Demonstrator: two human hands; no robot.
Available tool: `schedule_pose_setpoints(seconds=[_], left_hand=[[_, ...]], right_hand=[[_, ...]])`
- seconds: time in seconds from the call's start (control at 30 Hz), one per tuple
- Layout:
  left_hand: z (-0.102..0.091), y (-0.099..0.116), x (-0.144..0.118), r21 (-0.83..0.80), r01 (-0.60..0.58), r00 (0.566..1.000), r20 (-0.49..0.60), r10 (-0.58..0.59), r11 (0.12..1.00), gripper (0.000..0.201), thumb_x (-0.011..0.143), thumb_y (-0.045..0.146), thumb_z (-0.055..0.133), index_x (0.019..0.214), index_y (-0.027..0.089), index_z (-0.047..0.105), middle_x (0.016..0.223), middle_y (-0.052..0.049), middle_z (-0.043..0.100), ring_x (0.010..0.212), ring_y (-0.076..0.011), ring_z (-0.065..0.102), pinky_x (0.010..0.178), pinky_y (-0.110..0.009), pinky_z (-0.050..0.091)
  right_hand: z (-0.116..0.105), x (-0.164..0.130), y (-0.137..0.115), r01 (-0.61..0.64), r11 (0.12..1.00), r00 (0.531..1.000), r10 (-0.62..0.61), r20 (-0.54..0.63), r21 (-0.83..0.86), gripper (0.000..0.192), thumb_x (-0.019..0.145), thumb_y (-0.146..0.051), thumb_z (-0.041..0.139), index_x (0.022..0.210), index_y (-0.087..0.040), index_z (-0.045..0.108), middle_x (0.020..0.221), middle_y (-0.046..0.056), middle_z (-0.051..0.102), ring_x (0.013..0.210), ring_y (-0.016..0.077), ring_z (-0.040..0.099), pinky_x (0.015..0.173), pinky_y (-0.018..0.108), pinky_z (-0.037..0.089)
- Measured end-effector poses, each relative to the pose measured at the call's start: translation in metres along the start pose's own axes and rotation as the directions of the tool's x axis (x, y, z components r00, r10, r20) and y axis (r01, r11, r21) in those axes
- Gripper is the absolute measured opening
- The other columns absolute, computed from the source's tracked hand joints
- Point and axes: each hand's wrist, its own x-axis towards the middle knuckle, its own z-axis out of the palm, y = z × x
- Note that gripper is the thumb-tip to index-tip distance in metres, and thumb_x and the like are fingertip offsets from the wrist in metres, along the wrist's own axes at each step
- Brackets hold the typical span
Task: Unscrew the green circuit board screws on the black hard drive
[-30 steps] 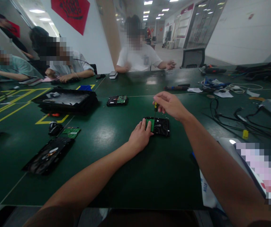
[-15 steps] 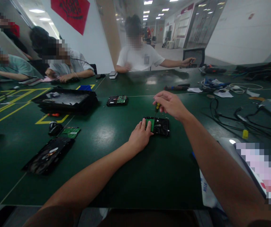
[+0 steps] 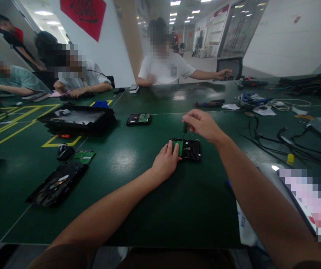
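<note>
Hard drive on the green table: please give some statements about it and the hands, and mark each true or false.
1. The left hand rests on the hard drive. True.
2. The right hand holds a screwdriver above the drive. True.
3. The drive lies inside the black tray. False: it lies on the table, apart from the black tray.
4. The right hand is empty. False: it grips the screwdriver.

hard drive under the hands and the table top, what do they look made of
Black rectangular hard drive: seemingly a metal casing, dull finish, with a green circuit board showing by the left hand. Dark green table top: smooth, semi-gloss, perhaps a rubber or laminate mat; ceiling lights reflect softly.
</note>
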Motion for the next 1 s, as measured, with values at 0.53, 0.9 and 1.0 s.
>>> schedule_pose_setpoints(seconds=[0.53,0.9,1.0], left_hand=[[0.0012,-0.0005,0.0003,0.007,-0.001,1.0,0.006,0.001,1.0,0.059,0.109,0.04,0.043,0.159,0.011,0.035,0.166,-0.028,0.034,0.15,-0.037,0.045,0.118,-0.048,0.045],[-0.0008,-0.0006,0.0003,0.004,-0.006,1.0,0.017,0.005,1.0,0.06,0.109,0.04,0.042,0.16,0.01,0.035,0.166,-0.029,0.034,0.15,-0.0375,0.045,0.118,-0.047,0.045],[0.0004,-0.0006,0.0001,0.007,0.001,1.0,-0.001,-0.001,1.0,0.059,0.108,0.04,0.044,0.16,0.012,0.035,0.166,-0.027,0.035,0.15,-0.0366,0.045,0.117,-0.048,0.045]], right_hand=[[-0.0018,0.0,0.0002,0.011,1.0,1.0,-0.011,0.027,0.007,0.028,0.095,-0.05,0.065,0.095,-0.023,0.073,0.067,0.0,0.062,0.055,0.0117,0.051,0.051,0.03,0.036],[0.0002,-0.0007,-0.0033,-0.015,0.996,0.995,0.007,0.095,0.09,0.029,0.096,-0.052,0.063,0.1,-0.023,0.064,0.095,0.004,0.074,0.055,0.0092,0.056,0.046,0.027,0.038],[0.0003,-0.0009,-0.0035,-0.03,0.992,0.992,0.014,0.128,0.12,0.027,0.098,-0.048,0.059,0.105,-0.024,0.069,0.093,0.004,0.071,0.057,0.0101,0.058,0.047,0.027,0.039]])
